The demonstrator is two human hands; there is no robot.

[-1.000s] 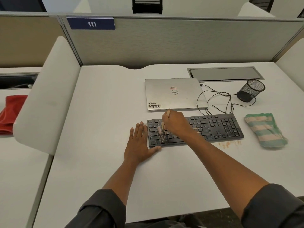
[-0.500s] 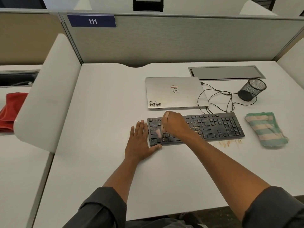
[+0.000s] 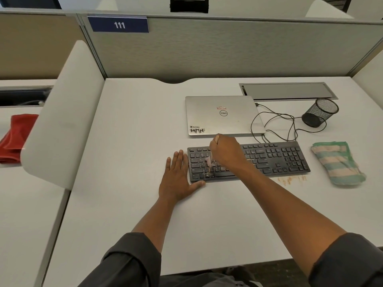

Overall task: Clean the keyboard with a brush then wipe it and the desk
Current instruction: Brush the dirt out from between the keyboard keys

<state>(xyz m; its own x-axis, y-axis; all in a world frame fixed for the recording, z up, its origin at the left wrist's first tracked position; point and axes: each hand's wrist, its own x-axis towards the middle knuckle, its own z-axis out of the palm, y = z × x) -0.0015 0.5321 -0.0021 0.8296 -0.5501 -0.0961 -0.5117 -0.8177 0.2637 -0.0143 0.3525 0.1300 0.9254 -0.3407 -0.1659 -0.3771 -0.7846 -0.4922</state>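
Note:
A black keyboard (image 3: 275, 158) lies on the white desk (image 3: 134, 131), in front of a closed silver laptop. My right hand (image 3: 227, 151) grips a small brush (image 3: 209, 160) whose pale bristles touch the keys on the keyboard's left part; the handle tip shows above my fist. My left hand (image 3: 178, 175) lies flat on the desk against the keyboard's left end, thumb along its front edge. A green and beige striped cloth (image 3: 335, 162) rests on the desk to the right of the keyboard. Brownish crumbs (image 3: 292, 180) lie by the keyboard's front right edge.
The laptop (image 3: 221, 114) sits behind the keyboard with a tangled black cable (image 3: 275, 125) to its right. A black mesh pen cup (image 3: 320, 111) lies tipped at the back right near a grey cable hatch (image 3: 288, 91). A red cloth (image 3: 14, 137) lies on the neighbouring desk.
My right hand has shifted the brush slightly across the left keys in short strokes. My left hand and the keyboard have stayed in place.

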